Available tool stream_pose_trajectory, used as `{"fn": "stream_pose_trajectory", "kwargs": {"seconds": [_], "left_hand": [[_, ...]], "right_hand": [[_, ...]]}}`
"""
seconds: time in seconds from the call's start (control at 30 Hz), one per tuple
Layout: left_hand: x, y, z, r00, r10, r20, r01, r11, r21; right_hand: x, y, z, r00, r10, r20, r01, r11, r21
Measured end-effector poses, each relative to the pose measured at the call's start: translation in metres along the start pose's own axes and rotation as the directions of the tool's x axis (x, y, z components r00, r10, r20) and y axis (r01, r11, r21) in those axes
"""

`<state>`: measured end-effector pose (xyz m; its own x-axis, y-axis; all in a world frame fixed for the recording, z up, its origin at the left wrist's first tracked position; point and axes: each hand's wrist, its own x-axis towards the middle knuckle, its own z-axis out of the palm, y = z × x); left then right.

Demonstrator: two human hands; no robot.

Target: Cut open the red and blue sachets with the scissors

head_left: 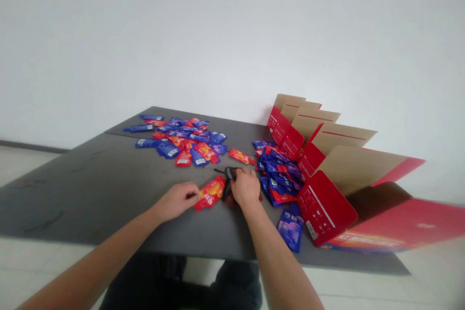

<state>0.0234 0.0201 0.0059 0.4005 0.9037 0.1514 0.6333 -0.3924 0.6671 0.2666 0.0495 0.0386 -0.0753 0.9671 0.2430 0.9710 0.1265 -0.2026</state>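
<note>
Between my hands, a red pouch with orange fruit printed on it lies at a slant over the dark table. My left hand is closed, its fingertips pinching the pouch's left end. Closed over a small black handheld tool, my right hand is at the pouch's other end. The tool's exact kind is unclear, since my fingers cover much of it. Just beyond lies another red pouch. Right of my right hand, blue and red pouches are heaped.
Farther left on the dark table spreads a loose pile of blue and red pouches. Several open red cartons stand in a row along the right side, flaps up. One blue pouch lies by the nearest carton. A white wall rises behind.
</note>
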Motion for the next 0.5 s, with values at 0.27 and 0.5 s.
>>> {"fn": "stream_pose_trajectory", "kwargs": {"seconds": [0.27,0.5], "left_hand": [[-0.005,0.001,0.005,0.999,0.049,-0.011,-0.048,0.996,0.073],[-0.024,-0.001,0.0,0.992,0.128,0.0,-0.128,0.992,0.008]], "right_hand": [[-0.003,-0.015,0.007,0.869,-0.477,0.131,0.424,0.855,0.299],[-0.063,-0.039,0.003,0.996,-0.032,0.089,0.021,0.992,0.123]]}}
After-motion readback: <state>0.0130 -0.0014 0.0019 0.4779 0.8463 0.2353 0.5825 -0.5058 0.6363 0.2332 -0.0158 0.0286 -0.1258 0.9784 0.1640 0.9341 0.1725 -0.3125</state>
